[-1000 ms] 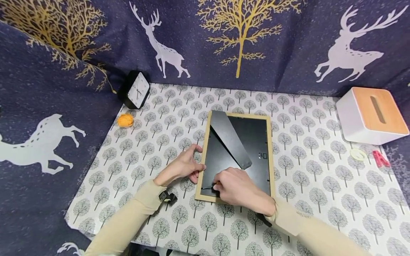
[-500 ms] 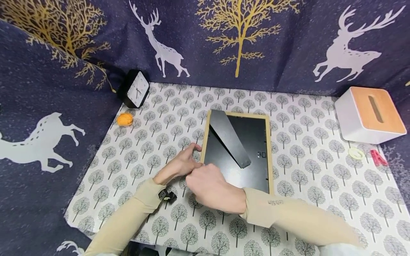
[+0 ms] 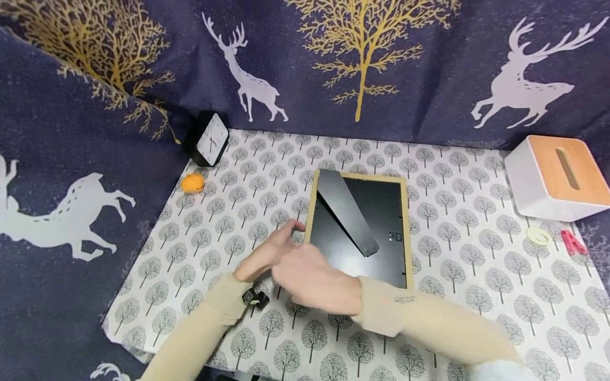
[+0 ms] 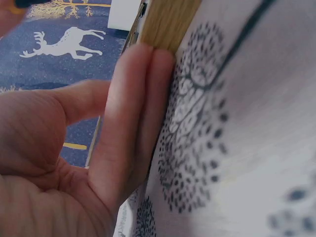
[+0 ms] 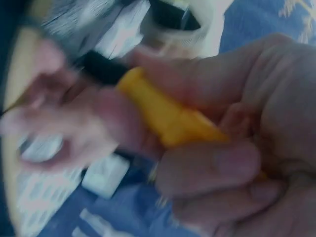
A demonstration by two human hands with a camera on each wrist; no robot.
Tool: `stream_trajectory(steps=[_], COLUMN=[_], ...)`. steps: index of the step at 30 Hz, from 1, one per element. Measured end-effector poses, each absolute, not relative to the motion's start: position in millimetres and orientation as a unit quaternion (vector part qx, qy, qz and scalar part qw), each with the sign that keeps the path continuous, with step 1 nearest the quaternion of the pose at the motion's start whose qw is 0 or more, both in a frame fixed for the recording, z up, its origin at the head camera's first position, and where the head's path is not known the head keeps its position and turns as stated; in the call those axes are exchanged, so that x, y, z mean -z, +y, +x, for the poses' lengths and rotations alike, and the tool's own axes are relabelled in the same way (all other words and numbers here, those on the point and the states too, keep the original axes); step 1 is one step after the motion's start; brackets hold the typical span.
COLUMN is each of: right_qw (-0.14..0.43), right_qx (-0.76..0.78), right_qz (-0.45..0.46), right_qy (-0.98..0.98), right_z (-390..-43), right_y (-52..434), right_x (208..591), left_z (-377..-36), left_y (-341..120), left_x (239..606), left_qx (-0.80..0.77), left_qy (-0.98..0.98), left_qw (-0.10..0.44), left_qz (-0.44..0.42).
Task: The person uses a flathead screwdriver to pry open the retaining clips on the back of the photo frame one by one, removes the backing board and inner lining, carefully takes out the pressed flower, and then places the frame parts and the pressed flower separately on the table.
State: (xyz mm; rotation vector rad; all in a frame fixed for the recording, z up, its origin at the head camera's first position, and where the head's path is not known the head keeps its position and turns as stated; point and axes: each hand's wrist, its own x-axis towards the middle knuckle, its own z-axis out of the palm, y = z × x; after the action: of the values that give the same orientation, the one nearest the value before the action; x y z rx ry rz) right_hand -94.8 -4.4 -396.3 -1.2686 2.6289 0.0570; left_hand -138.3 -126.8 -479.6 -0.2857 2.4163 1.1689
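Black-backed wooden frame (image 3: 356, 222), tree-print cloth (image 3: 457, 254)

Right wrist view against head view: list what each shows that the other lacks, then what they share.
Only the right wrist view shows a yellow tool handle gripped in the curled fingers of the right hand. Only the head view shows the picture frame lying back-up with its black stand, the left hand at its left edge, the clock, and the tissue box. Both show the right hand.

Pale wood frame (image 3: 309, 210), matt black backing (image 3: 381, 211)
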Motion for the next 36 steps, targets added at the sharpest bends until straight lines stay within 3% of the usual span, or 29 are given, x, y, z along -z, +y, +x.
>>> stream_trajectory(steps=[2,4,8,14,36], right_qw=[0.158,0.172,0.16,0.125,0.118], right_qx=[0.039,0.089,0.174,0.216,0.264], right_qz=[-0.391,-0.358,-0.317,-0.268,-0.208], right_qy=[0.906,0.913,0.918,0.93,0.934], right_z=[-101,-106,-107,-104,-116], right_y=[15,36,76,116,144], right_x=[398,404,420,433,439], left_z=[-136,-136,-125,-105,-104], left_y=[-132,-144,-151,-145,-142], left_x=[482,483,481,473,475], left_qx=[-0.449,-0.476,-0.454,-0.37,-0.383], left_qy=[0.858,0.838,0.838,0.879,0.868], left_qw=[0.233,0.263,0.303,0.3,0.314], left_qz=[-0.09,-0.044,-0.008,0.018,0.04])
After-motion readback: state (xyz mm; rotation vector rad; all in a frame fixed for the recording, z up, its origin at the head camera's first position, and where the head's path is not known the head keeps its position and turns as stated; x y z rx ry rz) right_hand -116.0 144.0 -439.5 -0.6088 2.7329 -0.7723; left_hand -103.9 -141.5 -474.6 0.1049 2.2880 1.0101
